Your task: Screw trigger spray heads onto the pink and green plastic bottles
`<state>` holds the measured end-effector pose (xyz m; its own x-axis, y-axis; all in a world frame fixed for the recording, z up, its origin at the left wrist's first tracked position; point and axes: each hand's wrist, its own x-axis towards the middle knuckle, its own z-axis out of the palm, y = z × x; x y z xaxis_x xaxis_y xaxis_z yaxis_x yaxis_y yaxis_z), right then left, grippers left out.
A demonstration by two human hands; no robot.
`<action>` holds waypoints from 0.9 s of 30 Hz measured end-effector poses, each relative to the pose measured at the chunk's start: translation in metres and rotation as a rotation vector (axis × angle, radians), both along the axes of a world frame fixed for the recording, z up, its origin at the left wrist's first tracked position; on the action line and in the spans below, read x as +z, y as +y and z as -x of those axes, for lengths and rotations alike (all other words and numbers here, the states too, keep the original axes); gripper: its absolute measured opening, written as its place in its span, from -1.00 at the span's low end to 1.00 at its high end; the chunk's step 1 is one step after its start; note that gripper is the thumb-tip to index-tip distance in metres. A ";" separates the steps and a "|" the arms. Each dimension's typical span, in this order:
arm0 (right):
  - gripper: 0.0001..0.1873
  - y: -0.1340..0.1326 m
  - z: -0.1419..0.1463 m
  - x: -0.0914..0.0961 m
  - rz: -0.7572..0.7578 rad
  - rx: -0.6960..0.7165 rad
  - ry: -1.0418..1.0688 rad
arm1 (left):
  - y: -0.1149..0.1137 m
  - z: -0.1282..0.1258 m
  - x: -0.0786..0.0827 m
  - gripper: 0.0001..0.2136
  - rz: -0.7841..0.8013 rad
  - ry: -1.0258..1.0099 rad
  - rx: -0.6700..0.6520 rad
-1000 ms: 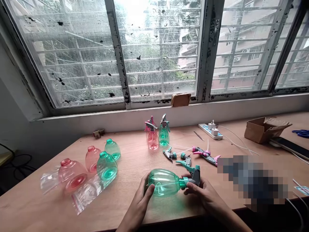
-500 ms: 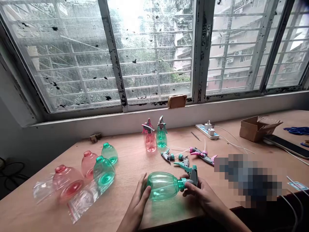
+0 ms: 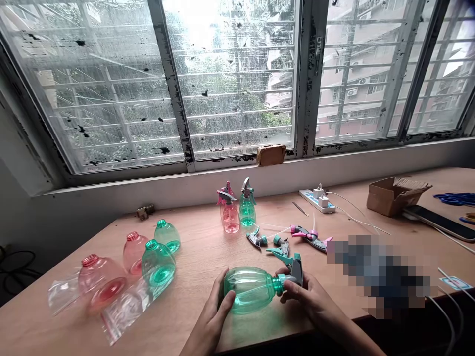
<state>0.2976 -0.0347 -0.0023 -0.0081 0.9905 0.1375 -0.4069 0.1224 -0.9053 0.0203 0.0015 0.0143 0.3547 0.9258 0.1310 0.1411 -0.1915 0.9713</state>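
Note:
A see-through green spray bottle (image 3: 249,290) lies on its side above the table's front edge, its neck to the right. My left hand (image 3: 215,306) is wrapped round the bottle's base end, thumb on the near side. At the neck, my right hand (image 3: 302,291) grips the grey and teal trigger sprayer (image 3: 296,273), whose thin tube runs inside the bottle. Just behind lie loose trigger sprayers: a teal one (image 3: 280,254), a grey and teal one (image 3: 257,239) and pink ones (image 3: 309,237). My right fingers partly hide the collar, so how far it is seated I cannot tell.
Headless green bottles (image 3: 159,264) and pink bottles (image 3: 99,277) stand at the left, beside clear plastic bags (image 3: 124,311). Pink spray bottles (image 3: 230,217) and a green one (image 3: 247,210) stand at the back. A power strip (image 3: 317,201), cardboard box (image 3: 393,197) and phone (image 3: 441,222) are at the right.
The base end of the bottle has shifted slightly left and toward me with my left hand. My right hand stays at the sprayer. The whole view has drifted slightly.

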 end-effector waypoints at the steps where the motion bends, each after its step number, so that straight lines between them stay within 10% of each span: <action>1: -0.57 0.000 0.000 0.000 -0.001 0.000 0.001 | 0.002 0.001 -0.002 -0.37 -0.005 -0.008 -0.029; 9: -0.59 0.003 0.000 -0.003 -0.007 -0.001 0.021 | 0.009 0.008 -0.018 -0.07 -0.094 -0.006 -0.141; 17: -0.60 0.003 -0.001 -0.005 -0.013 0.016 0.050 | 0.003 0.006 -0.006 -0.36 0.012 -0.011 -0.100; 27: -0.60 0.002 0.000 -0.001 -0.007 0.006 0.053 | 0.005 0.009 -0.009 -0.02 -0.091 0.086 -0.161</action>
<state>0.2976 -0.0326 -0.0034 -0.0064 0.9894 0.1453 -0.4548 0.1265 -0.8815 0.0115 0.0062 0.0053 0.5104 0.8420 0.1747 0.1836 -0.3052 0.9344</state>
